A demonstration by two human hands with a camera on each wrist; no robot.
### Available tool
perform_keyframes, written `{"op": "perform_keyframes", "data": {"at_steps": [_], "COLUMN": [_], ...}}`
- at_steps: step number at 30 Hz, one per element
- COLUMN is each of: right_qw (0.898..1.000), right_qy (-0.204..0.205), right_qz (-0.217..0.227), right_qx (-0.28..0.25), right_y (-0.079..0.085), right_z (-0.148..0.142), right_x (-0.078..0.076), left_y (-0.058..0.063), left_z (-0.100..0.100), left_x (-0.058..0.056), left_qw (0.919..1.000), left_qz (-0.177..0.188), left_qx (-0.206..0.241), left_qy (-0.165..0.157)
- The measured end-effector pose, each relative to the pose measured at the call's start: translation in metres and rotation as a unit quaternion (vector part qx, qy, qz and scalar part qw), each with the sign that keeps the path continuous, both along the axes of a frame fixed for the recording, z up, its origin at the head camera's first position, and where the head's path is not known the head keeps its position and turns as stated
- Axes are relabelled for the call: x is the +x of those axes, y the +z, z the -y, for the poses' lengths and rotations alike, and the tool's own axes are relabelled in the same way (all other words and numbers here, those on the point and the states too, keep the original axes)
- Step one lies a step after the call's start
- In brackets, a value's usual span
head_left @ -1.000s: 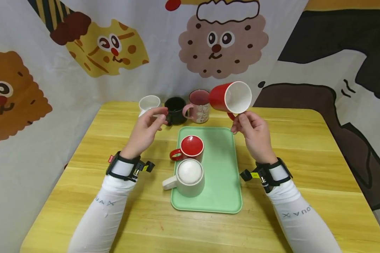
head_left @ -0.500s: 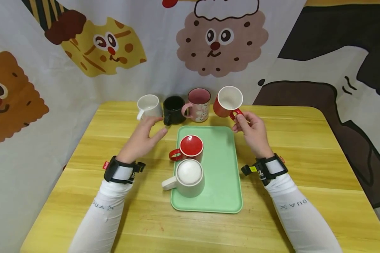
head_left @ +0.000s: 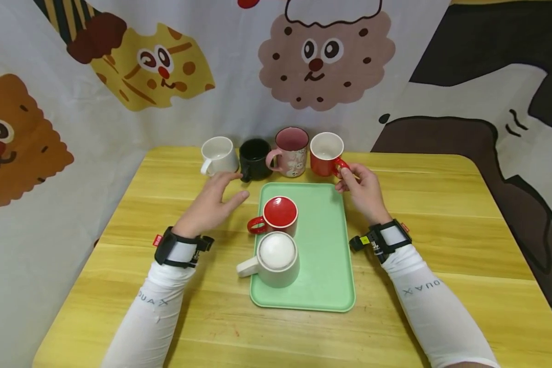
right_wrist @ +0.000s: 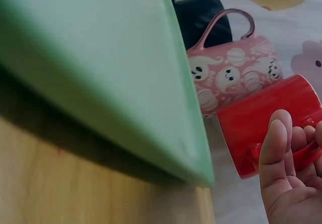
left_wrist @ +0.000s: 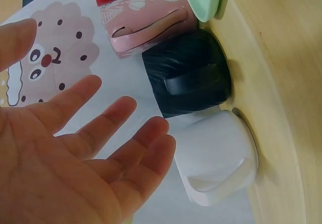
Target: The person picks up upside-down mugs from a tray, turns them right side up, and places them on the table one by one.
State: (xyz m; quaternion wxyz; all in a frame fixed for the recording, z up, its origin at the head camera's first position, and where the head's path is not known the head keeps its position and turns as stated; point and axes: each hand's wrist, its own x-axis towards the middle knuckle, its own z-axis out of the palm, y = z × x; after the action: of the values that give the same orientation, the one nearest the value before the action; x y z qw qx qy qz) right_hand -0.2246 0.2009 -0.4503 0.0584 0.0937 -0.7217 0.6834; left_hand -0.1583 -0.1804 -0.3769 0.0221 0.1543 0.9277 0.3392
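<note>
At the right end of a row of mugs, a red mug [head_left: 323,164] with a white inside stands upright on the table beside the pink mug [head_left: 295,158]. My right hand [head_left: 365,191] pinches its red handle, which points toward the hand; the right wrist view shows thumb and fingers around that handle [right_wrist: 306,156]. My left hand [head_left: 207,207] is held with fingers spread, holding nothing. It is nearest the white mug [head_left: 225,161] and the black mug [head_left: 256,168] at the row's left end.
A green tray [head_left: 324,255] lies in front of the row. On its left side are a mug with a red top face and red handle [head_left: 256,225] and a bottom-up white mug [head_left: 278,263], handles jutting past the rim. A printed curtain [head_left: 239,76] hangs behind the table.
The red mug, tilted in the air a second ago, has come down and turned upright beside the pink mug, with the right hand on its handle. The left hand has lowered slightly, its fingers spreading.
</note>
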Motion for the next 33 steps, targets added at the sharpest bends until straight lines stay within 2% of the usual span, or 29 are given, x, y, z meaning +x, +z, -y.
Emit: {"op": "perform_keyframes", "data": {"at_steps": [10, 18, 22, 33], "right_qw": [0.999, 0.995, 0.993, 0.993], "right_qy": [0.003, 0.015, 0.021, 0.03], "right_qz": [0.039, 0.088, 0.103, 0.114], "right_qx": [0.012, -0.044, -0.054, -0.013], "right_y": [-0.009, -0.016, -0.018, -0.016], "right_z": [-0.001, -0.002, -0.005, -0.01], "right_x": [-0.011, -0.015, -0.016, -0.016], "left_y": [0.0, 0.001, 0.002, 0.001], "left_z": [0.0, -0.002, -0.003, -0.005], "left_x": [0.0, 0.0, -0.001, 0.0], "left_qw": [0.9999, 0.9998, 0.9997, 0.9997], "left_qz": [0.011, 0.018, 0.017, 0.018], "left_qx": [0.006, 0.008, 0.009, 0.009], "left_qy": [-0.004, -0.008, -0.011, -0.011]}}
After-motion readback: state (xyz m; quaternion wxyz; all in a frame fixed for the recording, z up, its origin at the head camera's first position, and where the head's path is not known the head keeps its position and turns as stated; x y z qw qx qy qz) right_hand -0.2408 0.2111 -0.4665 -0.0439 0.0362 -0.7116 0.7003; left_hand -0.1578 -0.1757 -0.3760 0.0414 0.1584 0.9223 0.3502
